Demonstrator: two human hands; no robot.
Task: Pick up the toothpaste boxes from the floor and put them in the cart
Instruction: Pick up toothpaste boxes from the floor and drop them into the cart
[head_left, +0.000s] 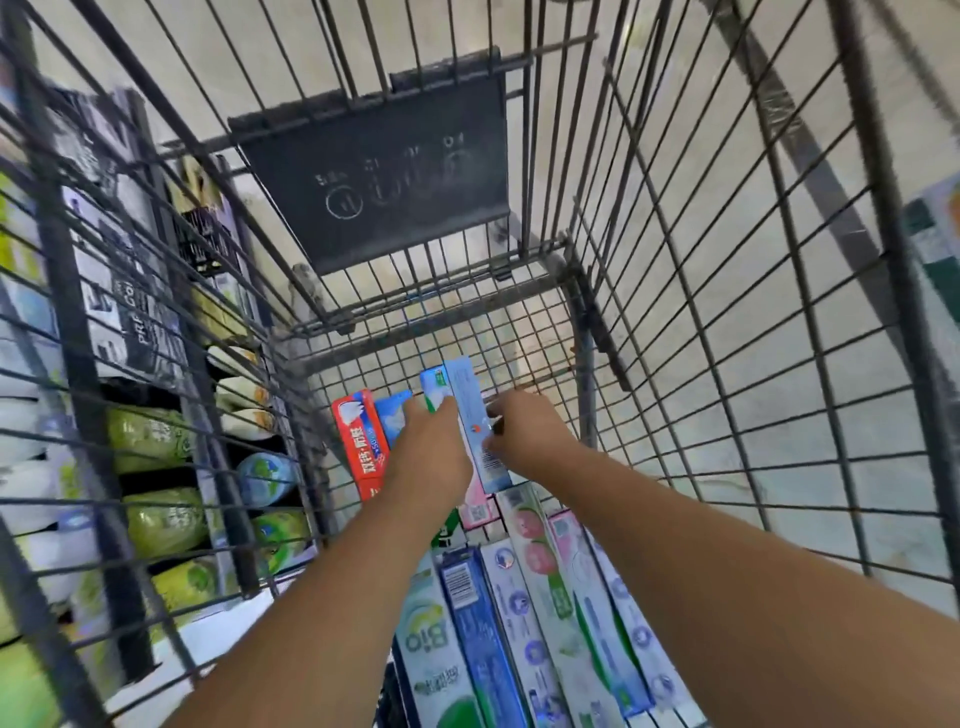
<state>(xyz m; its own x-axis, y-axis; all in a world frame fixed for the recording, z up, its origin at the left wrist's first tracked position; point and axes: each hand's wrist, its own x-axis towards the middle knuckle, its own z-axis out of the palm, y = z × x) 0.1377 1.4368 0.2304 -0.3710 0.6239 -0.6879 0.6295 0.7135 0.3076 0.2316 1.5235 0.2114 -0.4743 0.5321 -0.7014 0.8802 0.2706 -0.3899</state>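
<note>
Several toothpaste boxes already lie in the cart (691, 322); nearest the camera a packed row covers the wire floor: a white-green "Bio" box (434, 644), a dark blue box (475, 623), a white box with purple rings (519, 623), a peach-printed box (540, 561), and a pale box with blue rings (623, 623) at the right end. All lie flat, side by side and touching, long axes running from the camera toward the cart's far end; judged to be laid parallel so that more fit. Both forearms reach in over this row. The left hand (434, 452) and right hand (524, 428) flank a light blue box (475, 431), which is inside the cart, its long axis also near-to-far, its far end up-frame. Left grip: fingers curled against the box's left edge, grasping it. Right grip: fingertips pinch its right edge near the barcode. Two-sided hold is judged to steer the box square into the next row. Whether it rests on the boxes beneath cannot be told. Just left, partly under the left hand, lie a red box (361, 441) and a blue-white box (389, 418), same orientation. Beyond: bare mesh, then a dark child-seat flap (384, 171). Outside the left wall stand store shelves (150, 441) of goods.
</note>
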